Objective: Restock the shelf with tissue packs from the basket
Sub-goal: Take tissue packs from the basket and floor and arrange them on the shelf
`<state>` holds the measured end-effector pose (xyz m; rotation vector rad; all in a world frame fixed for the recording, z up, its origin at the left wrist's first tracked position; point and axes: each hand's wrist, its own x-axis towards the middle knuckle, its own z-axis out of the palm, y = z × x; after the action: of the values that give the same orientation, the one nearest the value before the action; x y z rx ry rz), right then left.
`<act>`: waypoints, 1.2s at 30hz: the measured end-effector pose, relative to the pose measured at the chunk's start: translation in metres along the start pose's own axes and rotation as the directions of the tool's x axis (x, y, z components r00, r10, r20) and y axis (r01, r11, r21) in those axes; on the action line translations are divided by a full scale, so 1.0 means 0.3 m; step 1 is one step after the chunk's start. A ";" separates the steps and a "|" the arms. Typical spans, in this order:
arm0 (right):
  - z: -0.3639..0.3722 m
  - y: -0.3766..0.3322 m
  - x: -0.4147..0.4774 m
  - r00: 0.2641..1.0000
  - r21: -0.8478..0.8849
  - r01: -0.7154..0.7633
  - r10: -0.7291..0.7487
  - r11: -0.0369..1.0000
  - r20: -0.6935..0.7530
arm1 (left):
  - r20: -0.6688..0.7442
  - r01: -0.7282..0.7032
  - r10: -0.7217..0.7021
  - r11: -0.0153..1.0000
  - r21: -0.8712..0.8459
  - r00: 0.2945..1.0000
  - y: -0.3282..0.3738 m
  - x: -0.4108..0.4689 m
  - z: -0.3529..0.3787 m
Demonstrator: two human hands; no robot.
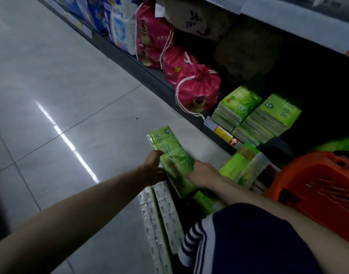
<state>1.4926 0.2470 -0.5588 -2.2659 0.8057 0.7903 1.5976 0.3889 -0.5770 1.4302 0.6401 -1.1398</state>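
Note:
A long green tissue pack point(170, 155) is held between both hands above the floor, in front of the bottom shelf. My left hand point(154, 168) grips its left side and my right hand point(201, 172) grips its right side. Two green tissue packs point(256, 113) lie stacked on the bottom shelf point(209, 123) to the right. The orange basket point(316, 186) stands at the right, beside another green pack point(243, 165). White tissue packs point(159, 220) lie on the floor under my hands.
Pink drawstring bags point(197, 88) and blue and white packages point(114, 22) fill the bottom shelf further left. A grey upper shelf point(300, 22) overhangs at the top right. Grey tiled floor point(60, 95) stretches to the left. My knee in dark striped shorts point(249, 240) is at the bottom.

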 end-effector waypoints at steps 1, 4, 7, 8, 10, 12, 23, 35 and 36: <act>0.009 0.000 0.005 1.000 -0.007 0.014 -0.014 1.000 0.000 | 0.013 -0.002 0.002 1.000 0.009 1.000 -0.012 0.008 0.006; 0.018 -0.008 0.012 0.999 0.008 0.031 -0.031 1.000 0.009 | 0.037 0.014 -0.016 0.999 0.046 0.999 -0.035 0.011 0.025; 0.004 -0.008 0.024 0.999 0.070 0.015 -0.017 0.997 0.034 | 0.021 0.044 -0.045 0.997 0.064 0.999 -0.028 -0.019 0.047; -0.004 -0.005 0.026 0.999 0.098 0.004 -0.008 0.995 0.040 | -0.001 0.048 -0.048 0.995 0.085 0.999 -0.029 -0.025 0.051; -0.025 -0.001 0.026 0.998 0.148 -0.010 0.001 0.989 0.055 | -0.047 0.005 0.001 0.993 0.117 0.999 -0.044 -0.024 0.052; -0.046 0.004 0.029 0.997 0.170 -0.017 0.003 0.985 0.082 | -0.064 -0.058 0.065 0.993 0.107 0.996 -0.066 -0.038 0.049; -0.038 0.007 0.013 0.974 0.254 0.046 -0.100 0.966 0.205 | 0.021 -0.158 0.157 0.980 0.118 0.987 -0.097 -0.077 0.049; 0.078 0.013 0.076 0.985 0.235 -0.113 0.139 0.965 -0.097 | 0.089 -0.142 0.138 0.989 0.040 0.986 -0.031 -0.116 0.143; 0.078 0.015 0.084 0.983 0.233 -0.123 0.150 0.965 -0.103 | 0.107 -0.156 0.149 0.986 0.055 0.983 -0.031 -0.124 0.147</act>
<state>1.4978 0.2518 -0.5929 -2.0859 1.0618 0.5937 1.5628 0.3569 -0.5425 1.4387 0.4179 -1.1124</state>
